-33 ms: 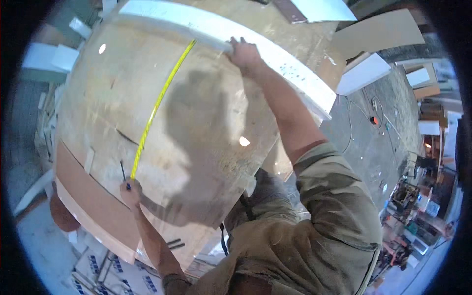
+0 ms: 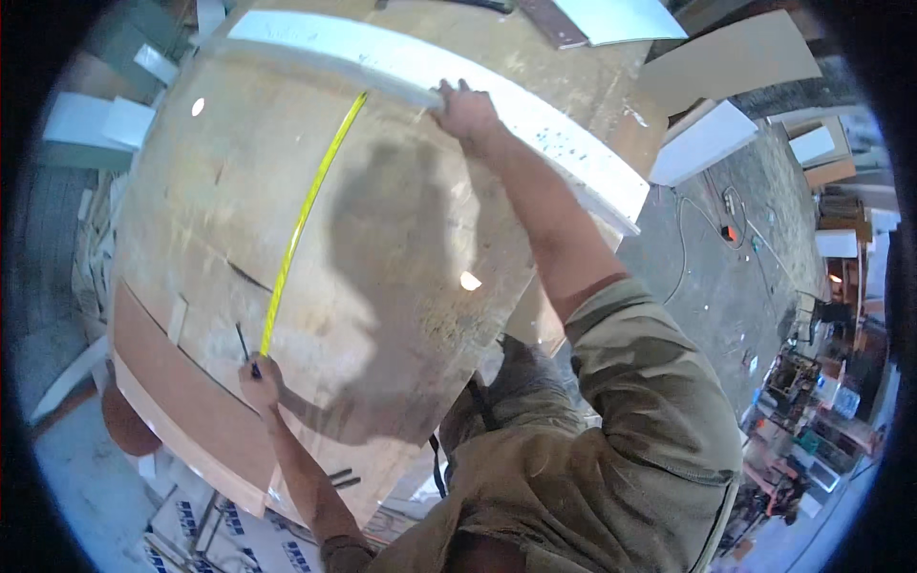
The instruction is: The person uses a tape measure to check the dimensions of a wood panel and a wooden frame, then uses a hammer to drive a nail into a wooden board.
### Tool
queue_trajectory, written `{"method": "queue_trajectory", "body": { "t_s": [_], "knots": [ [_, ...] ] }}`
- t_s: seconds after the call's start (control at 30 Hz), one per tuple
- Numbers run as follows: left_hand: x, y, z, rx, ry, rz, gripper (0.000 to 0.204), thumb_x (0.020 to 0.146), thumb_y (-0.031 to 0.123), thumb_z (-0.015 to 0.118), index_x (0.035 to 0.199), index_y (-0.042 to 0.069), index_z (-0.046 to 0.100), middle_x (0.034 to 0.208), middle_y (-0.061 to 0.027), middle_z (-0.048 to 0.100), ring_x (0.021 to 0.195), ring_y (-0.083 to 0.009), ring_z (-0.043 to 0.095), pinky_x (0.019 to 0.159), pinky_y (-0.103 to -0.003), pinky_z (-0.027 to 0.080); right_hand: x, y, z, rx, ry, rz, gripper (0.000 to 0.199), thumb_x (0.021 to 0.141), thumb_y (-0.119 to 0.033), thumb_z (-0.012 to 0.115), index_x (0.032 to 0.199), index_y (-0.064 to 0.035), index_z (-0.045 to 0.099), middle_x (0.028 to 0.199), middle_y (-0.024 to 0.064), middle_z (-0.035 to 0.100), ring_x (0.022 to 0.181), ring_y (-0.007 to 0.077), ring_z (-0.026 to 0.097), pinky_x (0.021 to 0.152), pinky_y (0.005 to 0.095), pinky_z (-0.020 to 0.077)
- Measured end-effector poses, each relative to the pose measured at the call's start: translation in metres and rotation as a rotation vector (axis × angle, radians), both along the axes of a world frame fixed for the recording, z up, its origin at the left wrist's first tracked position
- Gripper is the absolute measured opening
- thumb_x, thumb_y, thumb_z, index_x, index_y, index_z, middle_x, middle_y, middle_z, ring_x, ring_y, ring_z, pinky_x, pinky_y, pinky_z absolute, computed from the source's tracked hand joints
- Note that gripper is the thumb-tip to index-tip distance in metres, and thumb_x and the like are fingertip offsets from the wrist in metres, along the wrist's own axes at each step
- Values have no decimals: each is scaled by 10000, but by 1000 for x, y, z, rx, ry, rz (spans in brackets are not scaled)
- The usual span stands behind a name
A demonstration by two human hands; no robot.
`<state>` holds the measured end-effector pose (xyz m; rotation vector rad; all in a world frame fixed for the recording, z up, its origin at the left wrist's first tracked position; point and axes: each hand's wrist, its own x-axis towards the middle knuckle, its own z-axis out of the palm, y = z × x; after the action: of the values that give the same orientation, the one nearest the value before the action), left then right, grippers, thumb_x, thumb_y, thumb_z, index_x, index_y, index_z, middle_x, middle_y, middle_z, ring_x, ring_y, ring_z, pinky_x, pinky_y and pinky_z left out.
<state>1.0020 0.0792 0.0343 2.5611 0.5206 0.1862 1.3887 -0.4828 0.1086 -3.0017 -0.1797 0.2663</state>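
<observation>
A long white board [image 2: 535, 124] lies across the far side of a big wooden worktable [image 2: 229, 191]. At its near edge is my right hand [image 2: 466, 119], its fingers bent over the board. My left hand [image 2: 260, 382], low on the left, is closed around the dark case of a tape measure [image 2: 255, 369], mostly hidden by the fingers. A thin dark stick [image 2: 241, 339], perhaps a pencil, juts up from the same hand. From there the yellow tape blade [image 2: 304, 215] runs over the tabletop, its far end close to the white board's near edge.
A brown strip [image 2: 191, 401] borders the table's left near side. Two short dark rods [image 2: 344, 477] lie by my left forearm. Beyond the table on the right stand white and grey panels [image 2: 735, 62]. A cable [image 2: 683, 239] trails over the floor, and cluttered tools fill the lower right.
My left hand has shifted slightly right and nearer to me. The blade's far end has come a little nearer and left. My right hand stays on the board, slightly lower in the picture.
</observation>
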Motion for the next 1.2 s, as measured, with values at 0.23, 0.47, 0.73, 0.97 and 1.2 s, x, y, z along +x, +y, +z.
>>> {"method": "queue_trajectory", "body": {
  "t_s": [0.23, 0.47, 0.73, 0.97, 1.2],
  "knots": [
    [-50, -190, 17, 164, -63, 133, 550, 931, 412, 593, 1222, -55, 588, 1067, -261, 629, 915, -380, 638, 750, -435, 508, -4, -20, -12, 186, -110, 153, 588, 901, -505, 567, 1366, -148, 526, 1388, 96, 492, 1340, 323, 424, 1027, 525, 400],
    [-79, -310, -12, 327, -119, 335, 724, 975, 483, 458, 1406, -94, 391, 1367, -339, 454, 1249, -460, 464, 1032, -504, 378, -1, -9, -2, 225, 120, 295, 846, 837, -657, 545, 1476, -123, 396, 1575, 110, 290, 1448, 380, 251, 1126, 601, 254],
    [-42, -380, -2, 436, 94, 728, 757, 953, 470, 514, 1414, -111, 362, 1419, -336, 407, 1317, -491, 382, 1099, -500, 317, 13, -33, 1, 229, 223, 375, 876, 844, -702, 487, 1476, -103, 396, 1565, 131, 312, 1438, 386, 273, 1138, 583, 247],
    [45, -437, 44, 88, -446, 527, 704, 889, 295, 667, 1413, -81, 385, 1441, -319, 394, 1364, -438, 350, 1126, -485, 287, 104, -98, 10, 579, 79, 251, 701, 887, -547, 592, 1314, 6, 547, 1073, 243, 685, 979, 311, 688, 894, 384, 524],
    [188, -563, 54, -671, -368, 368, 789, 893, 294, 664, 1455, -101, 276, 1492, -320, 294, 1405, -387, 305, 1148, -447, 267, 230, -172, -2, 218, -42, 236, 829, 885, -634, 502, 1438, -22, 416, 1341, 309, 519, 1277, 413, 497, 1089, 434, 379]
  ]
}}
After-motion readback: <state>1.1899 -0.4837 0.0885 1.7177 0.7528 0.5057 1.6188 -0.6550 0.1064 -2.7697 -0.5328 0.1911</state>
